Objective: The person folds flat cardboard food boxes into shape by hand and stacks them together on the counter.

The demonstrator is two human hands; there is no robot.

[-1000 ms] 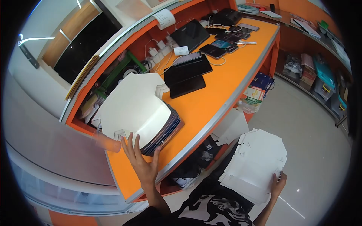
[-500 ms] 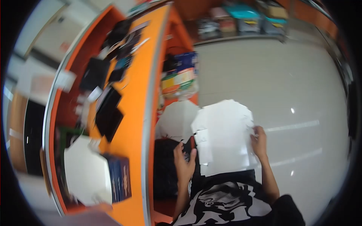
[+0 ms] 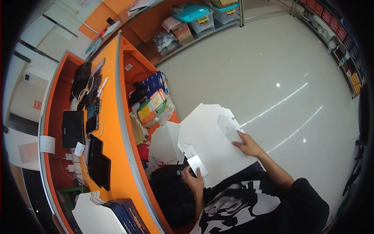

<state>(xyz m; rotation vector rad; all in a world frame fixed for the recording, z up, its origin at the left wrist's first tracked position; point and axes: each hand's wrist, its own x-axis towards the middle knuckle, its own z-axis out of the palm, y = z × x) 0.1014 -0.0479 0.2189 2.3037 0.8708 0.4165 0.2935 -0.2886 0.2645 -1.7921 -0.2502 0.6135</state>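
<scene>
A stack of flat white die-cut cardboard blanks (image 3: 212,142) rests on my lap, over the grey floor. My left hand (image 3: 193,180) grips the stack's near left corner, fingers curled around a small flap. On the stack's right side lies my right hand (image 3: 246,144), pressing down on another flap with its fingers. A second pile of white blanks (image 3: 165,142) leans under the orange counter (image 3: 117,117), just left of the stack. Another pile of white blanks on dark printed ones (image 3: 105,214) lies on the counter's near end.
Tablets and phones (image 3: 91,128) with charging cables lie along the counter. Coloured boxes in a plastic bag (image 3: 154,105) and a black bag (image 3: 171,195) sit under it. Shelves with bins (image 3: 194,17) line the far wall. Open floor spreads to the right.
My left hand left the pile on the counter and came to the stack on my lap. My view swung right, away from the counter. My right hand shifted onto the stack's right flap.
</scene>
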